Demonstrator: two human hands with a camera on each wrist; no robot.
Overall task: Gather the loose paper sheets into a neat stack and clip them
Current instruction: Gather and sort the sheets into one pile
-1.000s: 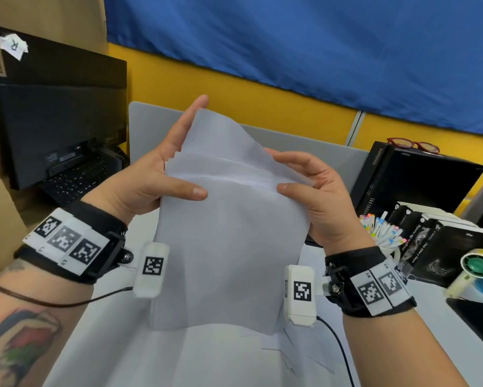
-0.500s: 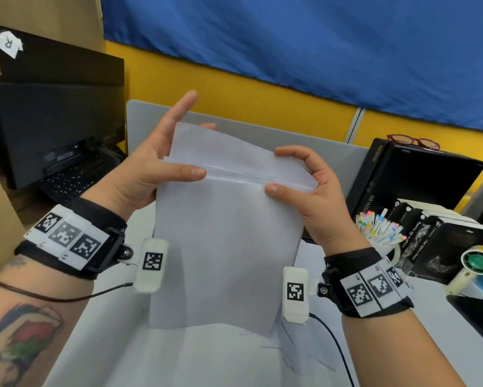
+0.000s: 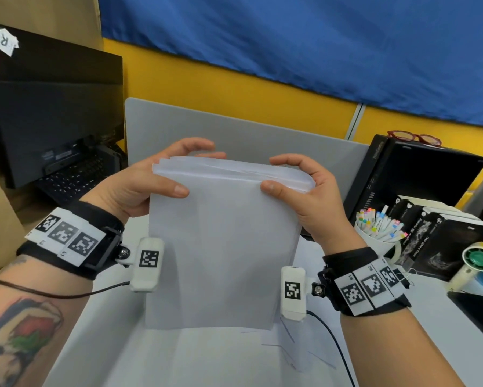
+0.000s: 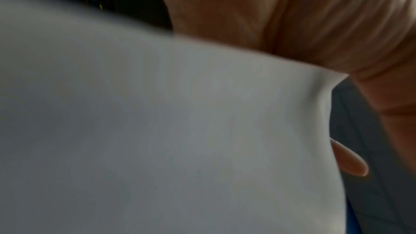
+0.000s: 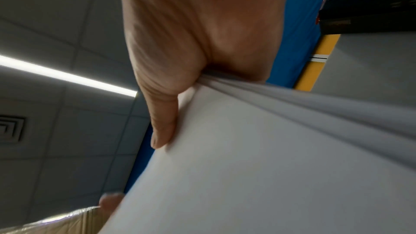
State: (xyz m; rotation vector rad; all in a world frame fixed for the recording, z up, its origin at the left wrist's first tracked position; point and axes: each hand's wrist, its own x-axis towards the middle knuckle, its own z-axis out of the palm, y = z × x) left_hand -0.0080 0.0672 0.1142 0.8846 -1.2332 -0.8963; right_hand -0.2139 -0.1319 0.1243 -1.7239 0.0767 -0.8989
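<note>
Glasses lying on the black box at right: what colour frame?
Red glasses; head view shows them best.

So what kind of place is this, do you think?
Most likely an office desk: a monitor with a keyboard on the left, a grey divider behind the paper stack, and a cup of markers.

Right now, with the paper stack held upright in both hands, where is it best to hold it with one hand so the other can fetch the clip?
Probably the top edge of the paper stack, from the left. The left hand already pinches that corner, thumb in front. The sheet ends there look fanned, so a firm pinch keeps them together while the right hand lets go.
</note>
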